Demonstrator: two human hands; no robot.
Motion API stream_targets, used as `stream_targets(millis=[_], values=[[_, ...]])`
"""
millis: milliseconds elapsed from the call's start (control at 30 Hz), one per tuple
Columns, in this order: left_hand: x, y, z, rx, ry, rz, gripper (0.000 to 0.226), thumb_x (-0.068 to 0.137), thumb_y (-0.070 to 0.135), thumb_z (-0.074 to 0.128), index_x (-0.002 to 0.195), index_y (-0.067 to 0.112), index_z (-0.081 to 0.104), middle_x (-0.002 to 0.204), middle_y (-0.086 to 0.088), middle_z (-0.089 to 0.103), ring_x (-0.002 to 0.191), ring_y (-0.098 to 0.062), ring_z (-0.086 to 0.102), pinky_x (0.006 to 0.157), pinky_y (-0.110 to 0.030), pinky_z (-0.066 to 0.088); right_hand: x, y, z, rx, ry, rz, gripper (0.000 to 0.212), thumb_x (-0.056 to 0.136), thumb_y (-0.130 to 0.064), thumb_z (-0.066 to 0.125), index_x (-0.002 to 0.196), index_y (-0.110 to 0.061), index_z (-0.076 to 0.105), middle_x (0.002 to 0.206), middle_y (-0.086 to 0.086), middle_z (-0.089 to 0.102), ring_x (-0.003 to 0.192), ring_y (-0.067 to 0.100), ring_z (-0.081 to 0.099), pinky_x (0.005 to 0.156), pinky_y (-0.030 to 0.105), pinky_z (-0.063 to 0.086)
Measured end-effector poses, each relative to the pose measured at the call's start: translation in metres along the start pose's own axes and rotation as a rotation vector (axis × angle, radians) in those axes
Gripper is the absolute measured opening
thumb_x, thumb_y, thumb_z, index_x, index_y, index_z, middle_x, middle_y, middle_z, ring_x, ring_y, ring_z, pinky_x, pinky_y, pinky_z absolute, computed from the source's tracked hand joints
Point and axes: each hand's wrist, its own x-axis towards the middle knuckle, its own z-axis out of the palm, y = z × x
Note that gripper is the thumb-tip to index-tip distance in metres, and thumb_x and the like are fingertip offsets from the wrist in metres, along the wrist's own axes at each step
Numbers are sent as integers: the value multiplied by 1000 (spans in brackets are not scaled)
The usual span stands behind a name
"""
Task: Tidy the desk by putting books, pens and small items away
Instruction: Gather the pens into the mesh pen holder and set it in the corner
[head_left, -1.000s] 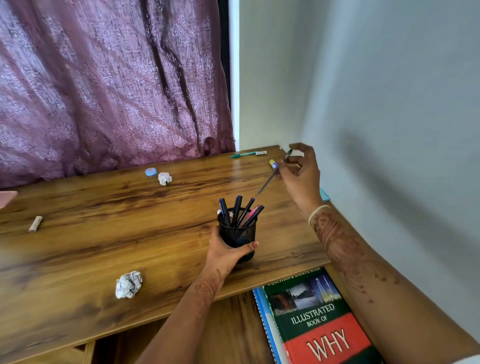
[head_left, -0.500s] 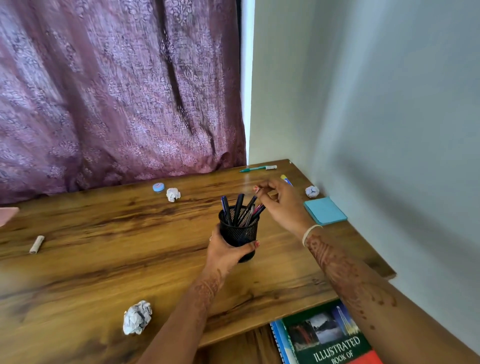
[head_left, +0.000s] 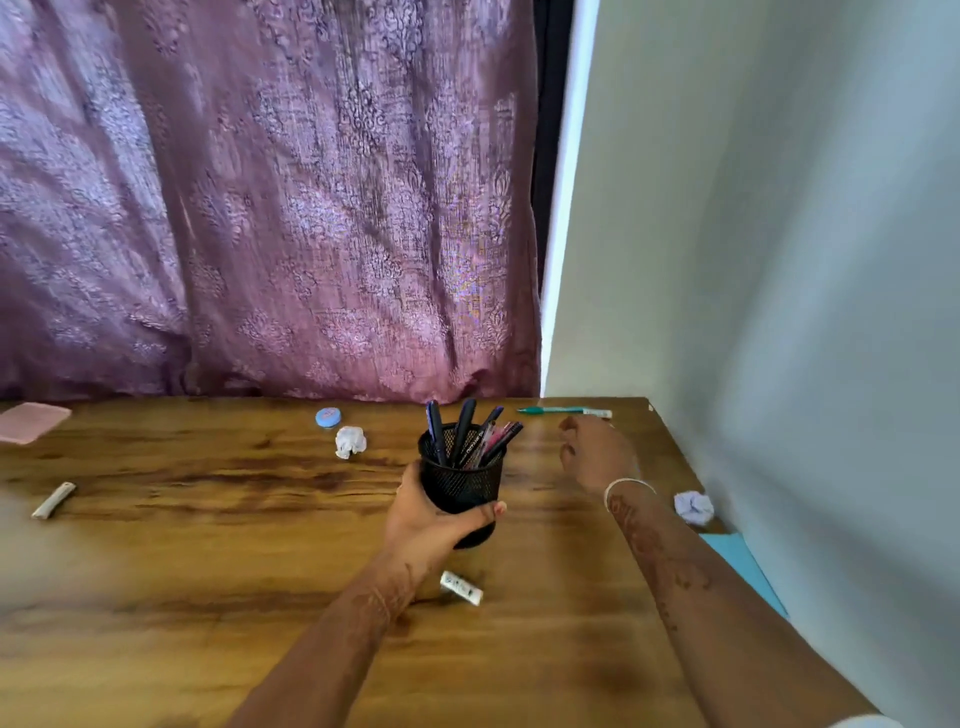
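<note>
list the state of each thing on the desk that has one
pen holder, upright, holding pens, gripped by the left hand
right hand, open, empty, hovering by the green pen
green pen, lying flat at the desk's far edge
paper ball, crumpled, lying loose beyond the holder

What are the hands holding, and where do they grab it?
The left hand grips the black mesh pen holder around its lower side. The right hand holds nothing that shows.
</note>
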Motion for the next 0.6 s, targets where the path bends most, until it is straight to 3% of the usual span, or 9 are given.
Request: stream_targets(millis=[167, 333, 400, 500, 600], values=[[4, -4, 13, -10, -46, -27, 104, 30, 48, 96, 122, 26, 52, 116, 9, 69, 110, -10, 64, 101, -37, 49, 39, 2, 30, -340, -142, -157, 62, 92, -16, 44, 150, -8, 22, 157, 10, 24, 135, 31, 40, 107, 42, 39], [27, -10, 14, -19, 6, -35, 95, 37, 36, 92, 123, 21, 53, 114, 10, 69, 107, -4, 64, 89, -15, 51, 84, -8, 56, -427, -138, -202, 62, 94, -2, 29, 153, -9, 10, 162, 9, 7, 141, 32, 31, 108, 44, 34], [35, -14, 16, 0, 22, -42, 95, 38, 36, 92, 123, 20, 54, 113, 11, 68, 105, -1, 64, 89, -15, 51, 97, -4, 62, -482, -142, -195, 59, 95, -2, 26, 153, -9, 14, 160, 13, 16, 138, 34, 35, 106, 45, 37], [42, -21, 11, 3, 45, -65, 103, 36, 41, 96, 127, 21, 52, 117, 9, 68, 110, -5, 63, 101, -31, 49, 100, -6, 75, -522, -76, -217, 46, 97, -4, 30, 142, -8, 36, 140, 16, 45, 119, 33, 52, 93, 43, 48], [40, -22, 8, 31, 62, -73, 98, 41, 37, 96, 127, 22, 52, 118, 10, 67, 111, -5, 62, 103, -34, 48, 96, -12, 77, -594, -14, -276, 37, 97, 0, 35, 130, -5, 49, 128, 15, 52, 113, 30, 57, 88, 39, 49]])
